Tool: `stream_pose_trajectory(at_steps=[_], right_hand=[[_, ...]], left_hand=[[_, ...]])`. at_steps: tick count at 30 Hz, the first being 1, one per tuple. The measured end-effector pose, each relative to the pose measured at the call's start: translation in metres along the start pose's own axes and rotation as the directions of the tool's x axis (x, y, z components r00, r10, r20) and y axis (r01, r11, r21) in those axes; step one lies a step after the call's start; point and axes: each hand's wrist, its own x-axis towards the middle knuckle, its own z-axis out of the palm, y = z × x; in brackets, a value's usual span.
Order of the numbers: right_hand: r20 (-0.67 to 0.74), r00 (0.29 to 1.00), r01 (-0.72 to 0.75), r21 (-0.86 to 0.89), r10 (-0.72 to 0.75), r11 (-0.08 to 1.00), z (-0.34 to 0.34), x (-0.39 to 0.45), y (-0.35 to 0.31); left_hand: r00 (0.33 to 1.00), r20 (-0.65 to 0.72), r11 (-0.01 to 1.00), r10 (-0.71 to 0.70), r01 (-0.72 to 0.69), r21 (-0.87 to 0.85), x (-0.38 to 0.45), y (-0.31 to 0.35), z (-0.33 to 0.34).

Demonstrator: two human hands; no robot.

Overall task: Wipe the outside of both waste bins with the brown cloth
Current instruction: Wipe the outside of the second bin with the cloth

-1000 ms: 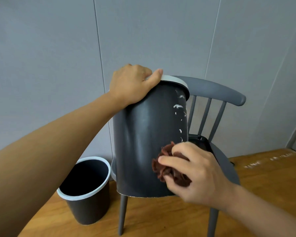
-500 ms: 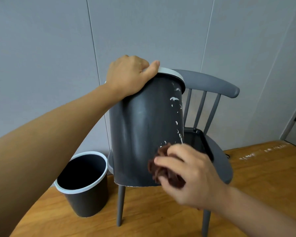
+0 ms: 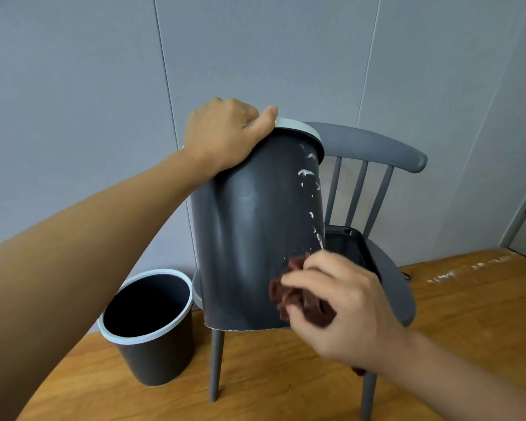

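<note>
Since a moment ago the right hand point(image 3: 343, 302) has slid the brown cloth point(image 3: 298, 296) a little lower and toward the bottom right edge of the held bin point(image 3: 249, 232), so the wipe is working down the smeared side. White streaks point(image 3: 305, 173) still run up that edge to the rim, so this bin looks far from done.

The chair point(image 3: 386, 278) stands behind the held bin, which is lifted and tilted in front of its seat. The second bin point(image 3: 148, 326) stands upright on the wooden floor point(image 3: 468, 314) to the left, apart from the chair leg and untouched. A black tray point(image 3: 351, 241) lies on the seat, just behind the wiping hand, and may crowd the stroke.

The left hand point(image 3: 222, 135) has its grip curled over the bin's pale rim; the right hand's grip bunches the cloth against the wall.
</note>
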Motion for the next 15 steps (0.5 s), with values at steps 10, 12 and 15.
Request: stream_pose_trajectory(at_steps=[10,12,15], right_hand=[[-0.173,0.971,-0.171,-0.021,0.165,0.985,-0.005,0.050,0.019],[-0.105,0.992,-0.067,-0.026,0.064,0.997,-0.001,0.031,0.008],[0.114,0.981,0.160,-0.041,-0.154,0.986,0.000,0.003,-0.003]], left_hand=[[1.000,-0.014,1.000,0.018,-0.018,0.008,-0.004,0.000,-0.004],[1.000,-0.010,1.000,0.000,0.000,-0.007,-0.004,-0.002,-0.004],[1.000,-0.006,1.000,-0.003,0.003,-0.030,-0.003,-0.006,-0.002]])
